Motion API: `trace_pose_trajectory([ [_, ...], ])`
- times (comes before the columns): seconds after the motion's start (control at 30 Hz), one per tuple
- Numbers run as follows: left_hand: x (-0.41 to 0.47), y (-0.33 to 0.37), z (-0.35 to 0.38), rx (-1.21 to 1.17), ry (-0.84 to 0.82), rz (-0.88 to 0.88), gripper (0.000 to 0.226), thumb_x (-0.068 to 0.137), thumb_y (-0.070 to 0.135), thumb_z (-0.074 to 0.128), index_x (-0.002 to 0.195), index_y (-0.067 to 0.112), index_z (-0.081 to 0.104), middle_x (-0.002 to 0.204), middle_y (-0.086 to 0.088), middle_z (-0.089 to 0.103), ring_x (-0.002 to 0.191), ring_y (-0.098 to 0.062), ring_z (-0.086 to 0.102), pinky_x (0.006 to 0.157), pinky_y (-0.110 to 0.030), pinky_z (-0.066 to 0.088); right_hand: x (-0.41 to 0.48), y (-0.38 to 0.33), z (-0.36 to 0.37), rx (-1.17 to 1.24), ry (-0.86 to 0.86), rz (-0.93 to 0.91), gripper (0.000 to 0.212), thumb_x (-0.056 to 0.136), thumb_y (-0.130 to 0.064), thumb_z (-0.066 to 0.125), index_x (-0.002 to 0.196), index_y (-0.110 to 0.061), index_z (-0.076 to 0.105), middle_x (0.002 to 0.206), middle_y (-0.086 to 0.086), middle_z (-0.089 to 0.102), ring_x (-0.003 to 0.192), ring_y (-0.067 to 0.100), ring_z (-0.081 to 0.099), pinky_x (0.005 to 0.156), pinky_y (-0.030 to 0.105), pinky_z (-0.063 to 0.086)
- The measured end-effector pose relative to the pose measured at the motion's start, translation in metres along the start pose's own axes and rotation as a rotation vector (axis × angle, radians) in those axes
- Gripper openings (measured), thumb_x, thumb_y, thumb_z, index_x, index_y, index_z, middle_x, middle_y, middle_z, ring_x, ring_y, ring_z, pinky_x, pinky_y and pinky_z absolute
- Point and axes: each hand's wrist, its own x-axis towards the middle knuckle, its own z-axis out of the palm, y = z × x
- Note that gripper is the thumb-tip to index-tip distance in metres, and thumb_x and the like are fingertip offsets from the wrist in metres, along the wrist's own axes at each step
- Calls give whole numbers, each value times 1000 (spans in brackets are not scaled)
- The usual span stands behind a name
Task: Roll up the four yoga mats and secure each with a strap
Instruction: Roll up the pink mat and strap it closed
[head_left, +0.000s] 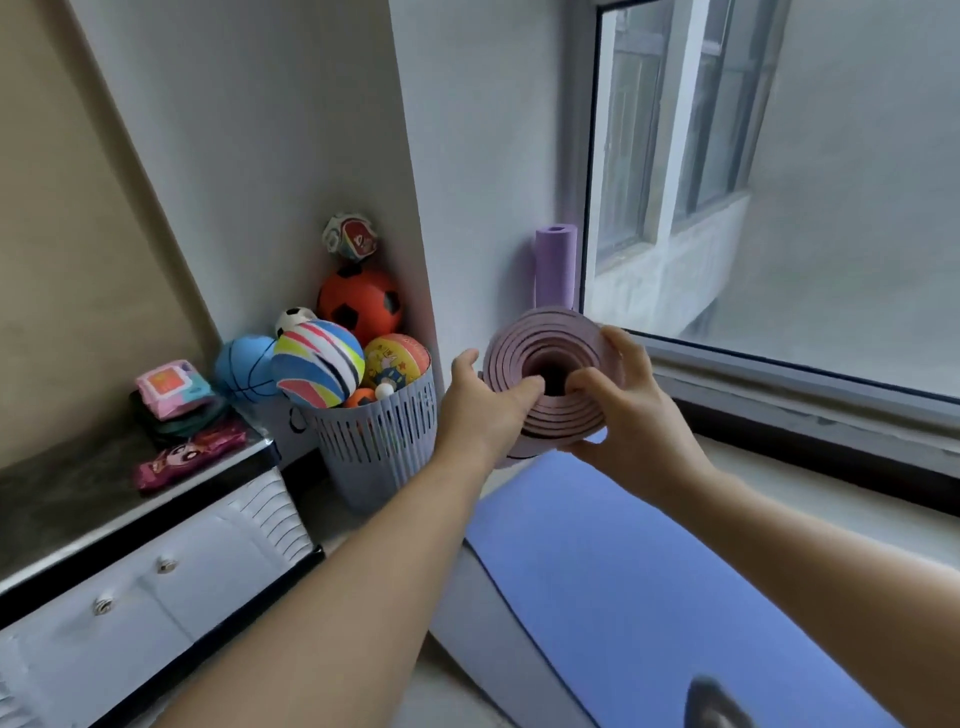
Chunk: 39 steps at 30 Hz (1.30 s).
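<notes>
**Tightening the pink roll at its core**

I hold the pink mat (540, 325) end-on towards me, lifted above the blue mat (649, 571), which lies flat and unrolled on the floor below. My left hand (488, 400) grips the roll's left rim, its fingers curled over the edge into the spiral. My right hand (618, 410) clasps the right side, fingers wrapped round the outer layer and thumb tucked into the hollow centre. I judge this grip is meant to twist the inner turns tighter and keep the layers from springing loose, since I see no strap on the roll yet.

A purple mat (556, 265) stands rolled and upright in the corner beside the window (779, 182), propped there so it cannot fall open. Whether it is strapped, I cannot tell.

The slotted basket (384, 447) against the wall is heaped with balls: a striped ball (317, 364) in front, an orange-and-black football (358, 301) behind, a yellow printed ball (397, 364), and small ones wedged between. A blue ball (247, 369) sits at its left; inside or beside, I cannot say.
</notes>
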Motion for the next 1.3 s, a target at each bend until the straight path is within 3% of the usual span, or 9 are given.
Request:
trace_pose_trajectory([
  [0.13, 111, -14, 39, 33, -29, 59, 70, 71, 34, 69, 135, 19, 44, 116, 0, 63, 106, -18, 60, 87, -29, 48, 61, 81, 58, 2, 58, 27, 63, 58, -13, 88, 104, -26, 47, 145, 21, 28, 110, 42, 55, 62, 41, 55],
  [0.27, 220, -43, 66, 115, -43, 22, 73, 80, 34, 69, 143, 20, 36, 135, -3, 53, 120, -20, 53, 93, -28, 43, 118, 153, 120, -29, 20, 35, 62, 60, -10, 85, 106, -28, 46, 147, 13, 23, 114, 41, 53, 65, 41, 55],
  [0.37, 266, -54, 71, 122, -51, -121, 82, 77, 42, 71, 145, 18, 32, 141, -5, 49, 123, -23, 51, 101, -33, 41, 144, 176, 145, -52, -46, 79, 61, 60, -9, 84, 106, -28, 47, 149, 13, 22, 115, 40, 54, 65, 41, 56],
  [0.47, 300, -40, 65, 115, -102, -191, 91, 62, 46, 71, 141, 16, 38, 133, -5, 54, 114, -24, 57, 94, -42, 51, 175, 189, 150, -77, -115, 75, 59, 61, -12, 84, 108, -25, 51, 148, 9, 20, 113, 41, 54, 61, 42, 56],
  [0.6, 340, -20, 57, 201, -90, -96, 76, 73, 39, 69, 139, 16, 39, 129, -6, 54, 113, -25, 55, 92, -42, 52, 220, 198, 149, -124, -133, 105, 55, 67, -18, 83, 115, -20, 56, 152, 15, 18, 118, 40, 50, 73, 44, 56],
  [0.8, 385, -26, 68, 264, -102, 26, 64, 76, 44, 63, 131, 17, 46, 122, -6, 54, 103, -26, 58, 88, -42, 54, 249, 220, 170, -173, -113, 123, 61, 64, -25, 85, 118, -21, 55, 150, 11, 16, 121, 36, 48, 78, 37, 52],
  [1.0, 452, -54, 91, 336, -83, 21, 54, 87, 43, 55, 133, 16, 46, 126, -8, 47, 101, -24, 55, 76, -32, 46, 286, 262, 214, -227, -194, 179, 64, 71, -37, 79, 127, -27, 49, 154, 6, 10, 119, 30, 49, 79, 35, 50],
  [1.17, 534, -69, 129, 296, -162, 5, 55, 90, 37, 53, 140, 20, 39, 133, -8, 45, 111, -24, 54, 94, -39, 48, 340, 330, 252, -237, -302, 275, 64, 75, -45, 72, 130, -33, 42, 155, 3, 5, 119, 26, 50, 77, 31, 47],
  [1.3, 592, -74, 153, 342, -132, 58, 53, 96, 28, 49, 146, 25, 34, 133, -3, 45, 119, -21, 49, 100, -28, 40, 386, 381, 281, -139, -328, 293, 64, 73, -42, 76, 128, -30, 45, 154, 4, 8, 120, 29, 48, 81, 34, 48],
])
